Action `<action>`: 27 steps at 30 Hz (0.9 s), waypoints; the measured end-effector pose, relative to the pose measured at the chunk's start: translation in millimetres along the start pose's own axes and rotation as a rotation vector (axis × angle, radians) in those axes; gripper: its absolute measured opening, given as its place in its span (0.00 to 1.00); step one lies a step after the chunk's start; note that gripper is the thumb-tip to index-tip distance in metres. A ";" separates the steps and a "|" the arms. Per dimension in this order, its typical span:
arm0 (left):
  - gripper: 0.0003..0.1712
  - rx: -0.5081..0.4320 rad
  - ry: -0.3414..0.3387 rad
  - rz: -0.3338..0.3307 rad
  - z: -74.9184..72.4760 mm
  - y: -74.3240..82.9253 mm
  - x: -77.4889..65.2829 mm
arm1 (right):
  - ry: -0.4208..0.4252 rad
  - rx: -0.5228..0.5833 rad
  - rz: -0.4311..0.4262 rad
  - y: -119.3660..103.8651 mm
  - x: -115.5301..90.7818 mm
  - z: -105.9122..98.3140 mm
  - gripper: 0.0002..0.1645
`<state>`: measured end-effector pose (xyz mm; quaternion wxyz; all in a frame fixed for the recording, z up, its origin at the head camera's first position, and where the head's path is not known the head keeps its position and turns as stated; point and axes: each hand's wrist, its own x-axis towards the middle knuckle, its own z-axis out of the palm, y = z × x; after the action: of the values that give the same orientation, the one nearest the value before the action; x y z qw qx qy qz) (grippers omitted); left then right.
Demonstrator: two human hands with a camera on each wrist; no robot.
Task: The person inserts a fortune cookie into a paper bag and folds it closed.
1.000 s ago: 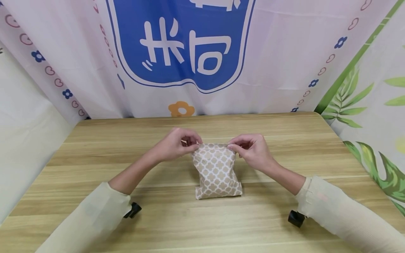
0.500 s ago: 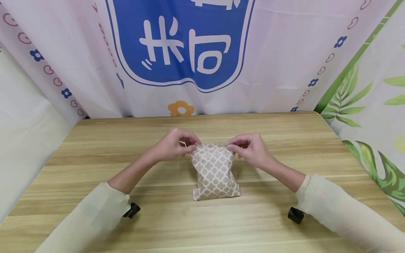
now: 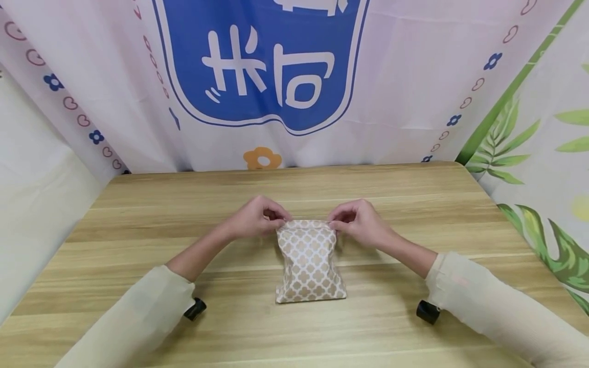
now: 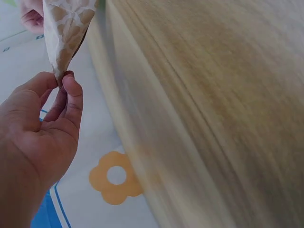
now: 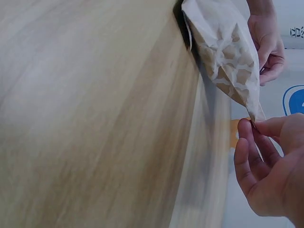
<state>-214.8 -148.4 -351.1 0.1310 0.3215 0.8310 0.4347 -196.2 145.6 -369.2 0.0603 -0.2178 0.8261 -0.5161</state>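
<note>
A small tan-and-white patterned paper bag (image 3: 309, 260) stands on the wooden table, bulging in the middle, its flat top edge stretched between both hands. My left hand (image 3: 257, 217) pinches the top left corner between thumb and fingertips. At the opposite top corner, my right hand (image 3: 361, 222) pinches the edge the same way. The left wrist view shows the left hand (image 4: 45, 126) at the narrowed corner of the bag (image 4: 69, 31). In the right wrist view, the right hand (image 5: 273, 166) holds the other corner of the crinkled bag (image 5: 228, 54). What the bag contains is hidden.
The wooden table (image 3: 184, 317) reaches back to a printed curtain (image 3: 405, 92) with a blue emblem. Leaf-patterned fabric (image 3: 547, 168) hangs at the right. Black devices (image 3: 428, 312) stick out below both sleeves.
Both hands and the bag have shifted slightly toward the near side of the table. The bag's lower end looks flatter and less folded. Both corners stay pinched.
</note>
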 end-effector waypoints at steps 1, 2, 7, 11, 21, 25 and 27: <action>0.09 -0.010 -0.002 -0.012 0.5 -1.0 0.4 | -0.004 0.002 -0.001 1.0 0.3 0.6 0.02; 0.09 -0.016 -0.006 -0.020 0.9 -2.2 1.0 | -0.009 0.005 -0.006 2.4 0.6 1.2 0.02; 0.08 -0.006 -0.019 -0.042 3.3 -10.7 5.0 | -0.033 0.008 -0.009 7.6 2.7 3.4 0.03; 0.08 -0.003 -0.026 -0.057 5.0 -14.4 6.7 | -0.053 0.005 0.014 12.0 4.5 3.7 0.04; 0.08 0.011 -0.029 -0.059 7.6 -16.7 7.3 | -0.085 0.024 0.061 17.3 6.3 4.1 0.06; 0.08 0.016 -0.025 -0.063 7.9 -17.3 7.5 | -0.080 0.016 0.053 17.3 7.2 5.0 0.05; 0.08 0.022 -0.021 -0.066 8.0 -17.8 7.5 | -0.075 0.011 0.050 17.4 7.8 5.6 0.05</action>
<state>-224.0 -145.8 -369.7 0.1505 0.3001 0.8443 0.4176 -206.5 144.1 -386.1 0.1054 -0.2160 0.8255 -0.5107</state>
